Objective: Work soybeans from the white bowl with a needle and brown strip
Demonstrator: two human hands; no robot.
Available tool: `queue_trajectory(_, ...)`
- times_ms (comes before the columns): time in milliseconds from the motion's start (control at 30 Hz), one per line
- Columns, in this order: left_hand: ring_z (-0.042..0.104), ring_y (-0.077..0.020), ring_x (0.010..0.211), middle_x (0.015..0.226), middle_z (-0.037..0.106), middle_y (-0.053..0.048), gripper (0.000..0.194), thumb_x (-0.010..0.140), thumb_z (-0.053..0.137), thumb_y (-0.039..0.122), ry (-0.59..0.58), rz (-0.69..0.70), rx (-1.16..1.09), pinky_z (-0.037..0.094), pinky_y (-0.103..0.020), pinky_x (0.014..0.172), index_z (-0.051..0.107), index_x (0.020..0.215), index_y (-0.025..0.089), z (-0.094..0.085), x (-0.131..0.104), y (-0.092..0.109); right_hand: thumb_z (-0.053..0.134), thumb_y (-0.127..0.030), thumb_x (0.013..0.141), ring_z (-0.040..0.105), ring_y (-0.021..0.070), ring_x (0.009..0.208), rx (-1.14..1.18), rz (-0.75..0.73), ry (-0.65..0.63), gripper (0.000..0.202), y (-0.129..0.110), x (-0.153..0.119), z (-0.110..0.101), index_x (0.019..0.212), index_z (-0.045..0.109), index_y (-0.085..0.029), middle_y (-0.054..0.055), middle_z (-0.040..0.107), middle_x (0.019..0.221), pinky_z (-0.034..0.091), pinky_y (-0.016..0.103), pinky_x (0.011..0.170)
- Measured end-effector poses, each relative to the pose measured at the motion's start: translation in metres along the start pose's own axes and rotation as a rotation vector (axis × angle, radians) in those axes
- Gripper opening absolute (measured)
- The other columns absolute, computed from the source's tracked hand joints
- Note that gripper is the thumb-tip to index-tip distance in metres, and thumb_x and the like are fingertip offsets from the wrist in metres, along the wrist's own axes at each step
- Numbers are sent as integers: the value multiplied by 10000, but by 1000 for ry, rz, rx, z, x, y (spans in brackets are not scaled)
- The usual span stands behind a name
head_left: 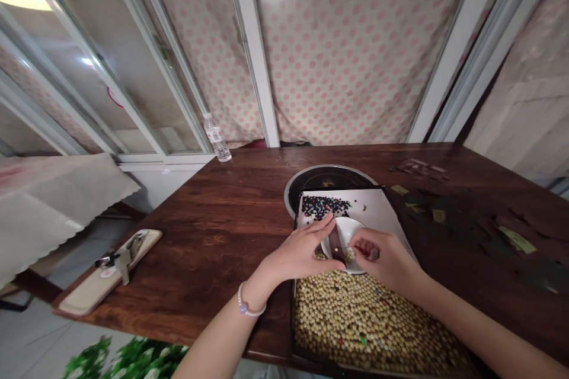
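Note:
A white bowl point(351, 226) rests in a dark-rimmed tray point(292, 314), with pale yellowish bead-like balls inside it. My left hand point(302, 250) grips a flat reddish-brown piece point(336, 238) between thumb and fingers, over the bowl's left side. One small pale ball shows against that piece. My right hand point(384, 257) is closed in a pinch at the bowl's right side; whatever its fingertips hold is too small to make out. Yellowish balls point(355, 320) fill the tray's near part, with a few coloured ones among them. Small black beads point(322, 206) lie on white lining point(377, 204) at the far end.
Behind the tray is a round dark plate point(329, 176) with a light rim. Brown and green flat pieces point(471, 219) are scattered on the table's right. A water bottle point(217, 137) stands at the far left edge; a wooden board point(84, 293) with metal tools lies nearer.

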State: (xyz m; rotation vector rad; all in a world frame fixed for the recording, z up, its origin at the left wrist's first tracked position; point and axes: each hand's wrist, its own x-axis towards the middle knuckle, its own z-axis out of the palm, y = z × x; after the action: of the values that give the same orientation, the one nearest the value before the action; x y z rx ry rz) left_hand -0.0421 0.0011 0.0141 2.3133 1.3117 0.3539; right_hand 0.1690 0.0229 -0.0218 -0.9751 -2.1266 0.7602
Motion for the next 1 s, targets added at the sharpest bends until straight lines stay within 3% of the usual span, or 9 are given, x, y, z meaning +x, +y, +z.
queue_trajectory(133, 241, -255, 1396, 1523, 208, -104, 942, 733, 648, 549, 11, 7, -35, 233, -405, 1152, 194, 1463, 165, 0, 0, -3, 519, -117, 720, 467, 101, 521, 21, -19, -112, 84, 1, 1, -2, 688, 559, -183, -27, 527, 579, 365, 208, 489)
queue_trajectory(267, 263, -265, 1388, 1521, 196, -132, 1038, 686, 706, 526, 27, -23, -84, 257, -406, 1142, 142, 1472, 147, 0, 0, -4, 511, -102, 715, 478, 106, 542, -38, -26, -7, 94, 3, 3, -3, 708, 567, -176, -16, 538, 606, 365, 219, 511)
queue_trajectory(433, 288, -296, 1374, 1516, 229, -130, 1064, 650, 732, 530, 56, -33, -133, 274, -439, 1126, 156, 1471, 174, 2, 1, -4, 535, -101, 686, 461, 101, 529, -35, -63, -114, 87, 7, 8, -4, 652, 563, -176, -27, 517, 574, 352, 217, 503)
queue_trajectory(567, 295, -314, 1368, 1509, 252, -137, 1099, 635, 741, 535, 63, -45, -151, 275, -453, 1119, 130, 1475, 175, 4, 2, -4, 522, -103, 691, 451, 102, 532, -72, -53, -21, 87, 10, 13, -6, 652, 557, -172, -31, 493, 566, 347, 223, 512)
queue_trajectory(700, 300, -310, 1367, 1507, 255, -140, 1088, 632, 743, 535, 64, -50, -150, 274, -437, 1120, 153, 1472, 174, 4, 2, -5, 544, -107, 681, 475, 105, 547, -19, -70, -186, 78, 11, 16, -8, 649, 573, -171, -28, 518, 575, 353, 217, 515)
queue_trajectory(867, 302, -308, 1367, 1505, 263, -139, 1080, 637, 732, 551, 57, -39, -143, 277, -444, 1113, 152, 1472, 188, 4, 2, -6, 502, -100, 719, 458, 109, 553, -82, -69, -64, 102, 9, 20, -8, 686, 573, -165, -22, 502, 592, 353, 228, 529)
queue_trajectory(1000, 299, -294, 1370, 1504, 265, -142, 1074, 640, 732, 546, 57, -40, -141, 270, -429, 1119, 158, 1471, 181, 3, 2, -5, 523, -79, 690, 460, 102, 549, -43, -116, -262, 114, 9, 21, -12, 637, 558, -173, -28, 514, 589, 348, 216, 518)
